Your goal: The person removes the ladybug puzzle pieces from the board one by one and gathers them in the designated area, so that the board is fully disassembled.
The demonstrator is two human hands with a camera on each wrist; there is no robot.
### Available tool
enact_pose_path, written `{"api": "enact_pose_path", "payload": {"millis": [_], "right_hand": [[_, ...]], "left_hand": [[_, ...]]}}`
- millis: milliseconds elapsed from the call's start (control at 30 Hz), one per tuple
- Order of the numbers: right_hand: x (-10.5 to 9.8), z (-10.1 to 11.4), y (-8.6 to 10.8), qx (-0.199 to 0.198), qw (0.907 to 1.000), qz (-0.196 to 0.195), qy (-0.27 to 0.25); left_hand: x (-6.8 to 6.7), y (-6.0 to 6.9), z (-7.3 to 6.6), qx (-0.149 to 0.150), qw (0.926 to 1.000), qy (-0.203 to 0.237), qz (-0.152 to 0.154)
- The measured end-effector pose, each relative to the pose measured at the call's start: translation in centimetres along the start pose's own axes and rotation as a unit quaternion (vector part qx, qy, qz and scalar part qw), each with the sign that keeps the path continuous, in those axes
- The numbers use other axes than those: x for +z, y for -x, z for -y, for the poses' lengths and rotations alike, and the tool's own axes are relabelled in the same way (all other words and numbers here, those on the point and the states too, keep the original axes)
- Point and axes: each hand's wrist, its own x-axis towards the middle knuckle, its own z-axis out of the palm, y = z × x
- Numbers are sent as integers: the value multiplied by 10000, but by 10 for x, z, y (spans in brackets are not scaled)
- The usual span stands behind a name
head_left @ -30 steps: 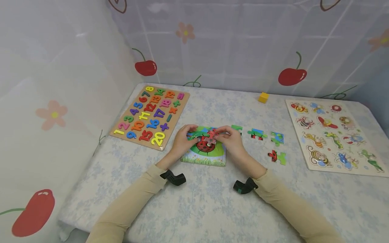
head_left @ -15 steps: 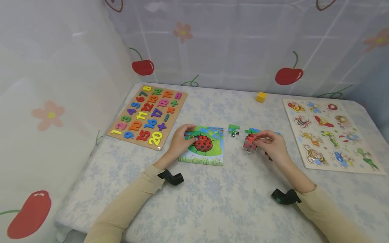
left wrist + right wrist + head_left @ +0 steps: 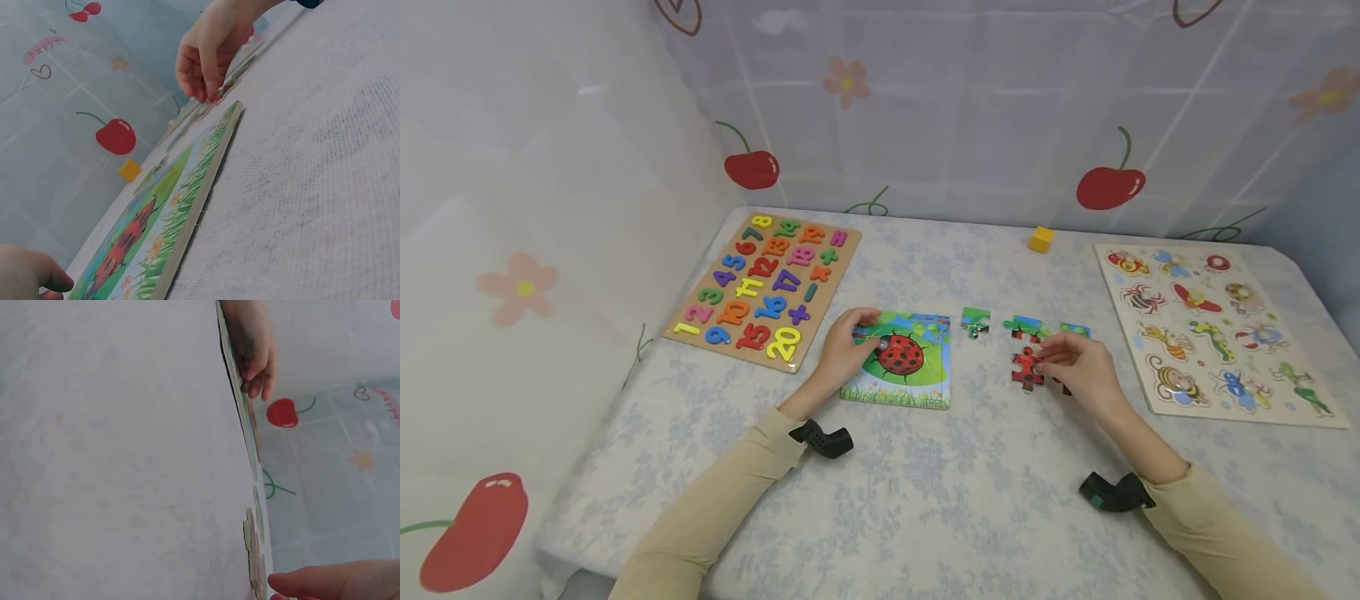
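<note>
Between our two hands lies the middle of the table (image 3: 917, 492), with the ladybug puzzle board (image 3: 891, 394) set flat on its pale flowered cloth. Our left hand (image 3: 844, 352) rests at the board's left side, loosely spread, the thumb on the picture close to the ladybug's dark head and the other fingers by the upper left corner. Our right hand (image 3: 1082, 375) is narrow, thumb and fingertips drawn together on the right edge of a red spotted piece (image 3: 1026, 372), which sits to the right of the board, well apart from it. Just beyond that, three green and blue pieces make a loose row: a leaf piece (image 3: 976, 322) nearest the board, a middle piece (image 3: 1026, 326), and a far piece (image 3: 1077, 330) close to our right knuckles. A dark bit of one more piece (image 3: 1065, 387) peeks out from under our fingers, mostly hidden. Left of the board we see the number board (image 3: 736, 347), its coloured figures in their places; at the right lies the insect board (image 3: 1210, 412), and near the back edge stands a small yellow cube (image 3: 1041, 240). Beige sleeves (image 3: 722, 492) cover our forearms, and behind everything hangs a pale curtain (image 3: 925, 125) printed with cherries and flowers.
</note>
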Motion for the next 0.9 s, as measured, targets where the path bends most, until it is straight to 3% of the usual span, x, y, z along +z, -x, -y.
{"api": "enact_pose_path", "payload": {"millis": [167,300,433,600,667,733,900], "right_hand": [[1,5,-2,98,9999,-54,88],[15,23,-8,152,9995,196,-179],[45,48,-16,-110,9964,692,-478],[89,80,-28,-572,9847,1386,-890],[105,90,-32,-579,9812,1559,-982],[120,96,-36,-535,9810,1578,-991],[146,102,-41,-257,9890,1159,-880]], "left_hand": [[1,-2,0,-44,10000,34,-30],[0,-2,0,-113,9999,98,-62],[1,-2,1,-149,9997,157,-63],[0,-2,2,-115,9998,183,-41],[0,-2,1,-89,9997,216,-28],[1,-3,1,-48,9997,245,-32],[0,-2,1,-23,9997,231,-43]]}}
